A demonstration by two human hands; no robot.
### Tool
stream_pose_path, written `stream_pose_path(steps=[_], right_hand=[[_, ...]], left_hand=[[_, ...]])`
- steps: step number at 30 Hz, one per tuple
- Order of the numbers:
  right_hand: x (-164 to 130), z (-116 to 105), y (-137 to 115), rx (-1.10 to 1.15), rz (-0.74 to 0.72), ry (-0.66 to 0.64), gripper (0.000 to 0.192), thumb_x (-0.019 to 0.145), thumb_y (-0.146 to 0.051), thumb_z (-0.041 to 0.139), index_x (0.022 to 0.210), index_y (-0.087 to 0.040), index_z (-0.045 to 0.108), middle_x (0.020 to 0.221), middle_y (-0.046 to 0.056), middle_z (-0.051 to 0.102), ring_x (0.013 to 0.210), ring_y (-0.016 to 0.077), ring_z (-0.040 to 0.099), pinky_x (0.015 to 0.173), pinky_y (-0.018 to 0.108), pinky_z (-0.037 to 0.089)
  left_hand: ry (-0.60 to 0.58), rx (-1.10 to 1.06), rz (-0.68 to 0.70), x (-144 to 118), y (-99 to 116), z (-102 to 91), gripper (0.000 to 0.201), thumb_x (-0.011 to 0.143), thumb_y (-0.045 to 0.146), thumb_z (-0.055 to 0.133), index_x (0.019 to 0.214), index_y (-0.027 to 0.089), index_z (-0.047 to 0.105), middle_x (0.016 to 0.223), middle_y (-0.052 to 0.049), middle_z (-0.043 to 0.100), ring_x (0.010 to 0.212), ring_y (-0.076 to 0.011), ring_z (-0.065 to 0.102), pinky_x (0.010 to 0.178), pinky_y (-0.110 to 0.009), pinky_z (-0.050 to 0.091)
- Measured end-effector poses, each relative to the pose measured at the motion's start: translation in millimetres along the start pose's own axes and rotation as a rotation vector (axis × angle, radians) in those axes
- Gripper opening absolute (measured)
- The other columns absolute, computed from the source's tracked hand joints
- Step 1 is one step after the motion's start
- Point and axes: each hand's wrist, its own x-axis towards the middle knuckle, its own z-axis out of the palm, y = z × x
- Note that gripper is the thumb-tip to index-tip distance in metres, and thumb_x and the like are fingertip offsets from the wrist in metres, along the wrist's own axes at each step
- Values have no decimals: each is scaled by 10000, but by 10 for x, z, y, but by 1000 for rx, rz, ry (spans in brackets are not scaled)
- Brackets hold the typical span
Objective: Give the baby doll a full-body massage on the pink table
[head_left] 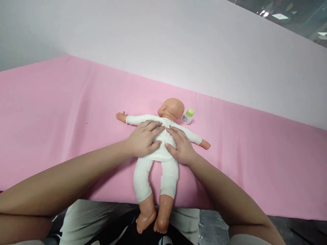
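Note:
A baby doll (163, 154) with a white cloth body lies face down, its bald head turned to the left and both arms stretched out sideways. My left hand (146, 137) rests flat on the left side of the doll's back, fingers extended and thumb pointing inward. On the right side of the back lies my right hand (181, 144), also flat with its fingers stretched out. A narrow strip of white cloth shows between the two hands. Just right of the doll's head is a small white bottle (187, 117) with a green cap, touched by neither hand.
Pink cloth (102, 88) covers the table, with a few creases. The doll's feet hang over the near edge, above my lap. Behind the table rises a pale wall (153, 41), with a glass pane (288, 17) at the upper right.

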Motion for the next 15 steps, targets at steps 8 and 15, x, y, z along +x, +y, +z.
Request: stream_pose_path(steps=[8,15], right_hand=[[-26,32,29,-24,62,-5,800,992,-494,667,1685,-238,360,1788,180,297,1673,396,262,1318,699,289],[12,30,101,8,68,-56,786,1000,-515,669,1679,-247,378,1768,178,353,1664,379,301,1311,693,312]], left_hand=[[-137,-27,-55,1,-72,11,848,1001,556,570,1725,177,342,1812,-197,222,1673,-495,122,1289,-767,130],[-220,-69,-80,59,-120,-16,878,984,554,593,1727,171,326,1775,-205,318,1661,-457,229,1309,-738,160]])
